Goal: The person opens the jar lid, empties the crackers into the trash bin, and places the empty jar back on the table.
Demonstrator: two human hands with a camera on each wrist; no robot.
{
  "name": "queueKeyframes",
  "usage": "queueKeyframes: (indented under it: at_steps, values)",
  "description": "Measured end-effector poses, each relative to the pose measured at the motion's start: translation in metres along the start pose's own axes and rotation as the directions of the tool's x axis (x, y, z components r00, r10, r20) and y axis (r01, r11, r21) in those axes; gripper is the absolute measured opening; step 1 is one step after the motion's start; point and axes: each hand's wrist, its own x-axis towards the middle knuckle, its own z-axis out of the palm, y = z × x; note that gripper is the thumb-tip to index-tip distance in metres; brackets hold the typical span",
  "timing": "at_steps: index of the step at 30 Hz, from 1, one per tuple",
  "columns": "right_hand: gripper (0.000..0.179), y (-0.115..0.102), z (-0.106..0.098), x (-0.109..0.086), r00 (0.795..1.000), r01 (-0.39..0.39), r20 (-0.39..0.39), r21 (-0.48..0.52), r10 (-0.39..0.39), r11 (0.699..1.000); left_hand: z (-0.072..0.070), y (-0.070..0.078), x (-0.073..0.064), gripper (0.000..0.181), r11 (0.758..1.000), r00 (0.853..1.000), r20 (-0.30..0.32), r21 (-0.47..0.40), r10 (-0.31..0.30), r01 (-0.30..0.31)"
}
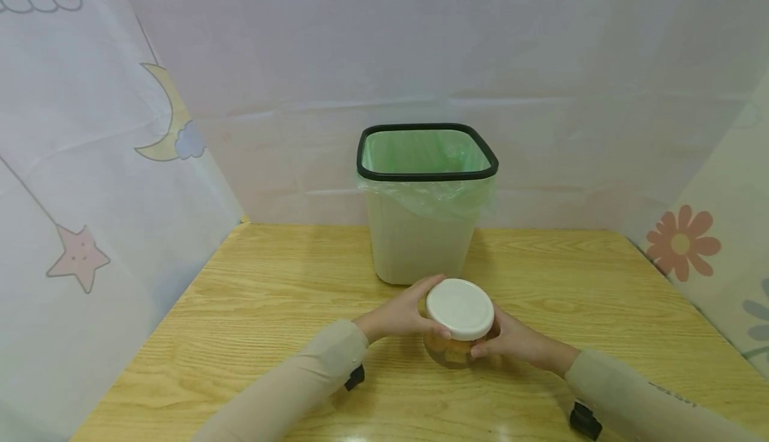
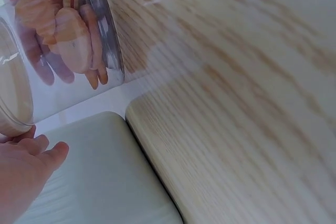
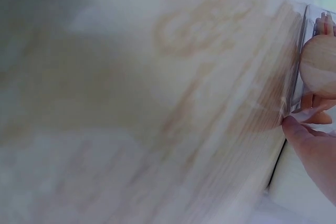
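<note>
A clear jar (image 1: 447, 355) with a round white lid (image 1: 460, 308) stands on the table in front of the bin. Through its wall in the left wrist view show tan, rounded pieces (image 2: 73, 38) with thin parts sticking out; their kind is unclear. My left hand (image 1: 402, 310) holds the jar from the left, thumb in front and fingers round the back, up at the lid's edge. From the right, my right hand (image 1: 518, 343) grips the jar lower down, its thumb on the front. The right wrist view catches only the jar's edge beside the right hand (image 3: 315, 142).
Behind the jar stands a white bin (image 1: 423, 242) with a black rim (image 1: 428, 177) and a pale green liner (image 1: 420, 151). The wooden table (image 1: 288, 262) meets printed cloth walls (image 1: 288, 61) at the back and sides.
</note>
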Motion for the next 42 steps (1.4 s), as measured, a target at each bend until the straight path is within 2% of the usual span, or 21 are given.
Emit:
queueKeyframes:
  at_steps: [12, 15, 22, 27, 37, 42]
  values:
    - [0.096, -0.002, 0.0, -0.001, 1.0, -0.022, -0.014, -0.028, 0.021, 0.999, 0.003, 0.002, -0.002, 0.098, 1.0, 0.999, -0.035, 0.011, -0.005, 0.005]
    - [0.095, -0.002, 0.0, 0.0, 1.0, -0.015, -0.007, -0.022, 0.015, 1.0, 0.002, 0.002, -0.001, 0.1, 1.0, 1.0, -0.019, 0.027, 0.001, 0.0]
    - [0.094, 0.0, -0.001, 0.0, 1.0, -0.012, 0.005, -0.016, 0.012, 1.0, -0.006, 0.003, 0.002, 0.107, 0.997, 0.997, 0.073, 0.079, 0.015, -0.02]
    - [0.093, -0.001, -0.001, -0.001, 1.0, -0.015, 0.002, -0.012, 0.015, 1.0, -0.01, 0.004, 0.006, 0.111, 0.993, 0.993, 0.113, 0.115, 0.023, -0.036]
    - [0.093, 0.001, -0.002, 0.0, 1.0, -0.027, 0.013, -0.012, 0.027, 1.0, -0.01, 0.005, 0.011, 0.111, 0.988, 0.992, 0.125, 0.148, 0.028, -0.046]
    - [0.094, 0.0, -0.001, 0.001, 0.999, -0.035, 0.014, -0.003, 0.035, 0.999, -0.009, 0.004, 0.01, 0.109, 0.992, 0.993, 0.119, 0.122, 0.022, -0.036]
